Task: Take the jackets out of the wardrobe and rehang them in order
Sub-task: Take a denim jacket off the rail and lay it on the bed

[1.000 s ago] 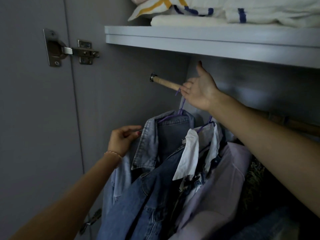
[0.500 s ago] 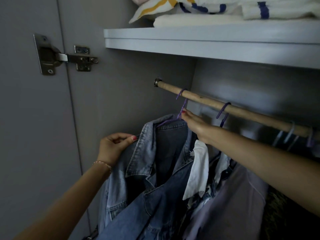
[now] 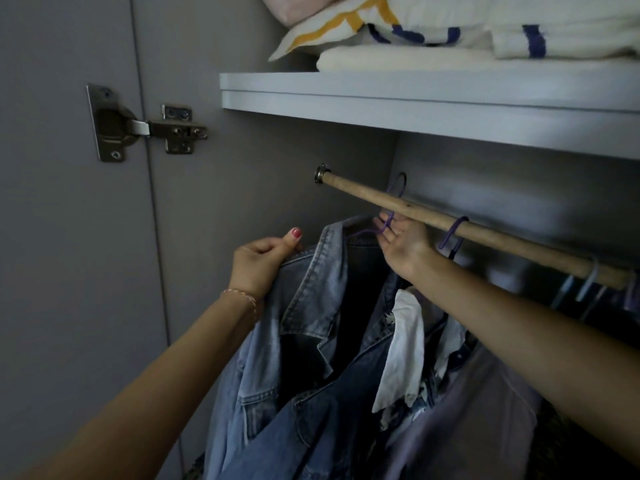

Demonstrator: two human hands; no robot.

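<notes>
Two hands are on the leftmost denim jacket (image 3: 304, 306) in the wardrobe. Your left hand (image 3: 258, 263) has its fingers curled over the jacket's left shoulder edge, thumb on top, gripping the cloth beside the collar. Your right hand (image 3: 401, 240) reaches up just under the rod (image 3: 485, 233); its fingers close round the neck of the purple hanger (image 3: 372, 232) that carries the jacket, pinching it where the wire rises from the collar. That hanger's hook (image 3: 400, 184) shows above and behind the rod, but whether it bears on the rod or is lifted clear you cannot tell from here. The jacket hangs at the left end of the row, near the side wall, its front open and its lapel folded out. Just to its right hang a darker denim jacket (image 3: 332, 420), a white garment (image 3: 401, 344) and a pale lilac one (image 3: 478, 410), pressed close together. A second purple hook (image 3: 453, 233) sits on the rod just right of your right hand, and paler hooks (image 3: 588, 278) lie further along. Above, the shelf (image 3: 415, 98) holds folded bedding (image 3: 450, 36). A door hinge (image 3: 138, 128) is at the left.
</notes>
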